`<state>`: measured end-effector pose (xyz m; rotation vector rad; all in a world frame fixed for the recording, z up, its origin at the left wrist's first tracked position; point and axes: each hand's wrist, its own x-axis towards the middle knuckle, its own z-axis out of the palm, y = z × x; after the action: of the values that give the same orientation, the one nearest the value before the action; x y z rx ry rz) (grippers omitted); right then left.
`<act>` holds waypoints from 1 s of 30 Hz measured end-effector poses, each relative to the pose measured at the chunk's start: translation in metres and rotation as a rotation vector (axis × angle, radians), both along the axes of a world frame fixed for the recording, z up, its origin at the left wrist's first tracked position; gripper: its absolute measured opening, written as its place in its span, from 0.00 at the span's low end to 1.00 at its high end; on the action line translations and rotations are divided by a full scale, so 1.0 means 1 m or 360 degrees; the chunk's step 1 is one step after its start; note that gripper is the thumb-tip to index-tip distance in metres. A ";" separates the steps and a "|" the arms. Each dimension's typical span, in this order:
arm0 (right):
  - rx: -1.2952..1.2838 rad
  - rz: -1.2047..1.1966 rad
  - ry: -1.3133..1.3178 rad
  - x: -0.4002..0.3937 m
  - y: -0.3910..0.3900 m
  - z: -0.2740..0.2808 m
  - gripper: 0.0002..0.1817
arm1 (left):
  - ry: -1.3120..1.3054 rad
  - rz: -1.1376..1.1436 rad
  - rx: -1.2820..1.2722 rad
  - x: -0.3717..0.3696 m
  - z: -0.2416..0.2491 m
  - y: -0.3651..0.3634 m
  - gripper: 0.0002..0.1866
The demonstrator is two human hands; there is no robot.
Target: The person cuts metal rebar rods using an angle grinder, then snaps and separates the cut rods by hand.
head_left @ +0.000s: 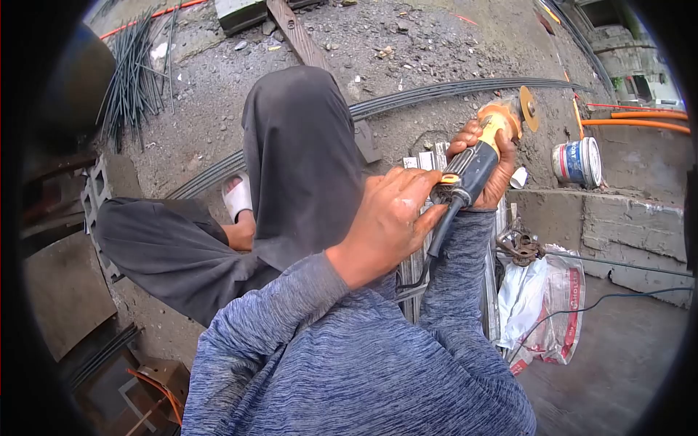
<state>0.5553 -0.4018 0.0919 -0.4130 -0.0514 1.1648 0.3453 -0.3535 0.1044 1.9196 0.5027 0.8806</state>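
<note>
You've got the angle grinder (pixel 483 156) up in both hands right now, out in front of your chest and above the bundle of metal strips (pixel 425 218) lying on the ground. Your right hand (pixel 494 171) is wrapped closed around the body of it, just behind the orange head, and your left hand (pixel 389 218) sits at the tail end where the cord (pixel 440 236) comes out, fingers curled loosely over the grip rather than clamped. The disc (pixel 529 109) points away from you, which is good.

My take: get that left hand fully around the handle before the wheel touches anything, and keep the cord draped behind your wrist, not under the strips. Your knee (pixel 298 145) is close to the work line, so I'd angle the sparks off to the far side.

Ground is rough concrete and grit, pretty uneven. Long rebar (pixel 436 93) runs across behind the tool, a loose bundle of rods (pixel 134 73) lies off left, a paint can (pixel 576 161) sits on the concrete ledge (pixel 618 214), and a plastic bag (pixel 545 305) is just beside the strips. Orange hoses (pixel 640 120) run at far right.
</note>
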 end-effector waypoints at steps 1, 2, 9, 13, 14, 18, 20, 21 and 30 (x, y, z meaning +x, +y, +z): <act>-0.0025 -0.0025 -0.0028 -0.001 0.000 0.000 0.18 | -0.0003 -0.0011 0.0000 0.001 -0.002 -0.001 0.24; -0.0063 -0.0064 -0.0064 -0.004 -0.001 0.000 0.17 | -0.0006 -0.0024 0.0002 0.002 -0.004 -0.002 0.24; -0.0212 -0.0160 -0.0083 -0.006 -0.005 -0.008 0.15 | -0.0033 0.0036 0.0039 0.004 -0.015 -0.015 0.24; -0.0254 -0.0183 -0.0062 -0.007 -0.005 -0.012 0.14 | -0.0074 0.0036 0.0047 0.007 -0.022 -0.016 0.24; -0.0282 -0.0211 -0.0060 -0.007 -0.005 -0.013 0.14 | -0.0054 0.0031 0.0036 0.007 -0.022 -0.017 0.24; -0.0277 -0.0202 -0.0047 -0.006 -0.004 -0.020 0.13 | -0.0046 0.0028 0.0042 0.007 -0.027 -0.017 0.24; -0.0270 -0.0191 -0.0021 -0.007 -0.005 -0.023 0.13 | -0.0045 0.0020 0.0008 0.007 -0.028 -0.017 0.24; -0.0256 -0.0175 0.0002 -0.008 -0.004 -0.024 0.13 | -0.0045 0.0021 -0.0008 0.006 -0.029 -0.017 0.25; -0.0400 -0.0273 -0.0140 -0.013 -0.002 -0.022 0.14 | -0.0038 -0.0003 -0.0018 0.007 -0.038 -0.018 0.25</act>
<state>0.5427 -0.4041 0.0698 -0.6781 0.0538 0.9861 0.3522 -0.3713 0.0659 1.8969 0.4906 0.8963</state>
